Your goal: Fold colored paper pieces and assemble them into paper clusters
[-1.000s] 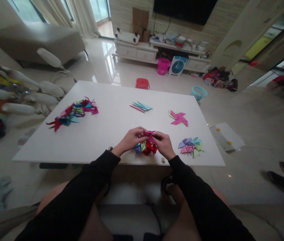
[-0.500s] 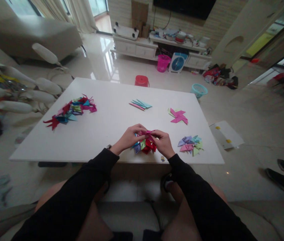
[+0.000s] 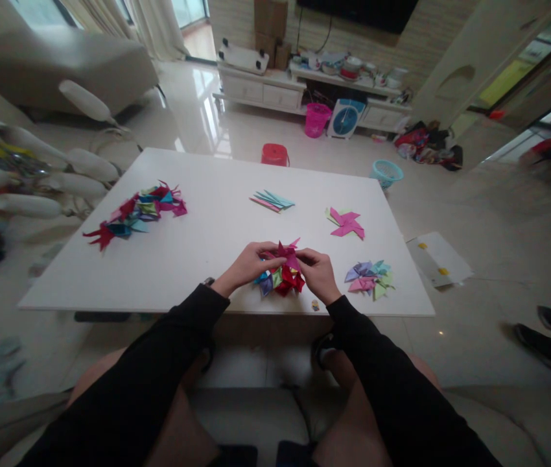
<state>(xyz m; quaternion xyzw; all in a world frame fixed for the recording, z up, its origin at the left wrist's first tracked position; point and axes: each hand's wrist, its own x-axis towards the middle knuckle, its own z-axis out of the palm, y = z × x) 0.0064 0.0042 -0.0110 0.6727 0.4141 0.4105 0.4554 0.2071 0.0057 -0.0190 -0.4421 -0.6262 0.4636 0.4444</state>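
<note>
Between my two hands, above the near edge of the white table (image 3: pixel 198 253), is a magenta origami piece (image 3: pixel 289 254) with pointed tips sticking up. My left hand (image 3: pixel 255 264) pinches it from the left with thumb and fingers. From the right, my right hand (image 3: pixel 317 272) grips its other side, fingers bent. Right below lies a pile of folded paper pieces (image 3: pixel 280 282) in red, green, purple and blue, partly covered by my hands. A small cartoon sticker (image 3: pixel 315 305) is on the table by my right wrist.
Several origami pieces (image 3: pixel 142 211) lie heaped at the left. Folded paper strips (image 3: pixel 271 200) are at the back middle. A pink pinwheel shape (image 3: pixel 346 224) and a pastel paper cluster (image 3: pixel 369 279) sit at the right. Beyond the table stand a red stool (image 3: pixel 274 154) and a blue basket (image 3: pixel 386 172).
The magenta piece has been turned up, so its pointed tips now stand above my fingers. Both hands stay nearly in the same place. The other paper pieces have not moved.
</note>
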